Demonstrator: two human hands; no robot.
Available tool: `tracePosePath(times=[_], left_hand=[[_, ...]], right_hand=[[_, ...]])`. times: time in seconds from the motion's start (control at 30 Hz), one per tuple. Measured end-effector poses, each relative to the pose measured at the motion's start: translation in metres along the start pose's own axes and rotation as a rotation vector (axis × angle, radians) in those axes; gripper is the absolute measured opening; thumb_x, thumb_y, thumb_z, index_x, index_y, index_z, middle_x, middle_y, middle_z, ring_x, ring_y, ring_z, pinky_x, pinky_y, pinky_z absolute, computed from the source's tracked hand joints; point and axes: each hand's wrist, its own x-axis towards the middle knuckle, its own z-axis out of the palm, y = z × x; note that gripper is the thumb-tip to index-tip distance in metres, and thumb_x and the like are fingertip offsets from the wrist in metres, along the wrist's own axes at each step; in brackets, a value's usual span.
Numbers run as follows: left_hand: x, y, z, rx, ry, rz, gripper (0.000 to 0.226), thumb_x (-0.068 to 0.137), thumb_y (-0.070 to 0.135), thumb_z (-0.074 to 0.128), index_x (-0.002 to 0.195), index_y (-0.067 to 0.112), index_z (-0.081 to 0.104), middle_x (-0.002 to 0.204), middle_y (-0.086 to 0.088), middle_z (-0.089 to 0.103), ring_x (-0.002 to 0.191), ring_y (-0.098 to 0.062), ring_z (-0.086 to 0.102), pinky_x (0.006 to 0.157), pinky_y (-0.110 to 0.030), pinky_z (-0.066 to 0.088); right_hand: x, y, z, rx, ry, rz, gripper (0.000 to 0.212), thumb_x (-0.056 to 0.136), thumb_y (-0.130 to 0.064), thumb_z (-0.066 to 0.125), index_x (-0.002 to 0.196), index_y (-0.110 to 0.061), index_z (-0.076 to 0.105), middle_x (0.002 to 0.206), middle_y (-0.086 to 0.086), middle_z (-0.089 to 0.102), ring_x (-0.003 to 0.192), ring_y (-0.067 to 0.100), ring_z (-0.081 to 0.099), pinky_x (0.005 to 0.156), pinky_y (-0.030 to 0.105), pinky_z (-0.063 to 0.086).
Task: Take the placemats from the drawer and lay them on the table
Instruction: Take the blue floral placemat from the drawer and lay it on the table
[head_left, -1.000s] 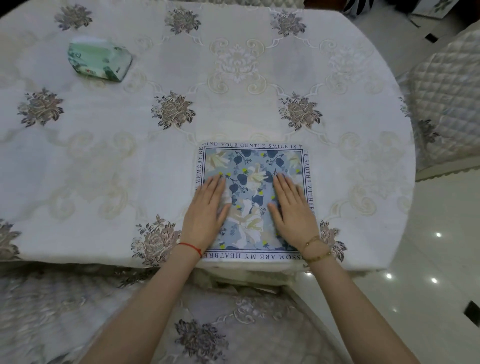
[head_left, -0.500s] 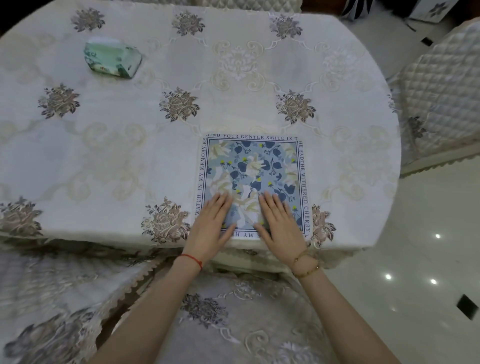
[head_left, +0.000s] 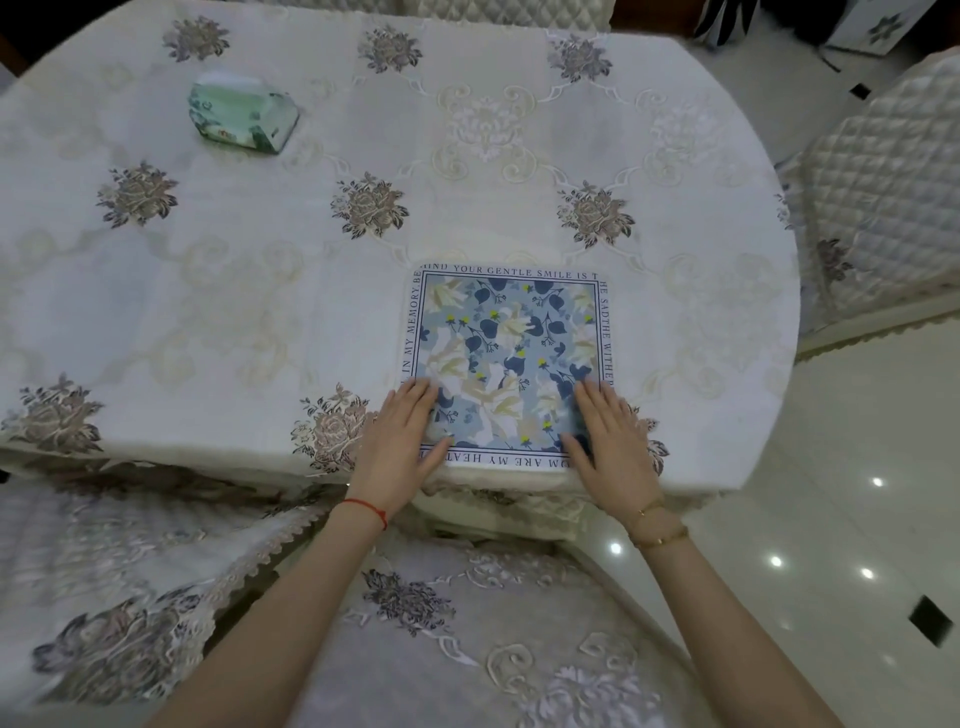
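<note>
Two hands flat, left hand (head_left: 396, 446), right hand (head_left: 612, 440), placemat (head_left: 506, 353) beneath

The left hand (head_left: 397, 441) and the right hand (head_left: 608, 436) lie flat on the near corners of the placemat (head_left: 506, 358), so the words printed round its edge are partly hidden there. The right hand's fingertips look blurry. The print on the green tissue pack (head_left: 241, 118) is too small to read, and the quilted chair (head_left: 883, 208) is cut off at the right edge.
</note>
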Motion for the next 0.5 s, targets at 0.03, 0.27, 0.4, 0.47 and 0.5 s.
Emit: tracePosePath(times=[0.03, 0.27, 0.4, 0.47, 0.5], left_hand=[[0.008, 0.006, 0.000, -0.022, 0.004, 0.009, 0.068, 0.095, 0.044, 0.049, 0.150, 0.013, 0.025, 0.158, -0.005, 0.024, 0.148, -0.020, 0.017, 0.122, -0.035, 0.011], [0.065, 0.020, 0.002, -0.062, -0.012, 0.021, 0.071, 0.096, 0.042, 0.050, 0.152, 0.013, 0.019, 0.161, -0.004, 0.018, 0.149, -0.019, 0.010, 0.123, -0.034, 0.009], [0.062, 0.004, 0.002, -0.030, -0.005, 0.015, 0.075, 0.094, 0.051, 0.047, 0.153, 0.015, 0.016, 0.160, -0.003, 0.018, 0.148, -0.018, 0.013, 0.123, -0.036, 0.014], [0.057, -0.006, 0.001, -0.004, 0.016, 0.002, 0.074, 0.094, 0.053, 0.045, 0.152, 0.014, 0.019, 0.160, -0.003, 0.020, 0.147, -0.018, 0.016, 0.122, -0.036, 0.016], [0.055, -0.009, 0.001, 0.010, 0.021, -0.005, 0.073, 0.095, 0.053, 0.044, 0.152, 0.013, 0.020, 0.159, -0.003, 0.021, 0.147, -0.018, 0.017, 0.122, -0.035, 0.016]], right_hand=[[0.013, -0.007, 0.000, -0.005, -0.019, -0.031, 0.063, 0.100, -0.041, 0.037, 0.153, -0.018, 0.011, 0.160, -0.004, 0.004, 0.149, 0.014, -0.004, 0.123, 0.036, 0.001], [0.081, -0.035, 0.014, -0.047, -0.106, -0.127, 0.063, 0.101, -0.042, 0.036, 0.153, -0.016, 0.011, 0.162, 0.002, 0.006, 0.149, 0.019, -0.002, 0.123, 0.037, 0.000], [0.071, -0.010, 0.008, -0.001, -0.065, -0.109, 0.063, 0.100, -0.045, 0.035, 0.153, -0.019, 0.012, 0.161, -0.002, 0.009, 0.149, 0.013, 0.001, 0.122, 0.033, 0.001], [0.061, 0.005, 0.002, 0.001, -0.042, -0.063, 0.063, 0.100, -0.045, 0.036, 0.153, -0.019, 0.013, 0.161, -0.003, 0.011, 0.149, 0.012, 0.003, 0.123, 0.035, 0.006], [0.058, 0.011, -0.001, -0.007, -0.028, -0.045, 0.063, 0.100, -0.044, 0.037, 0.153, -0.018, 0.013, 0.161, -0.002, 0.012, 0.148, 0.012, 0.004, 0.123, 0.035, 0.008]])
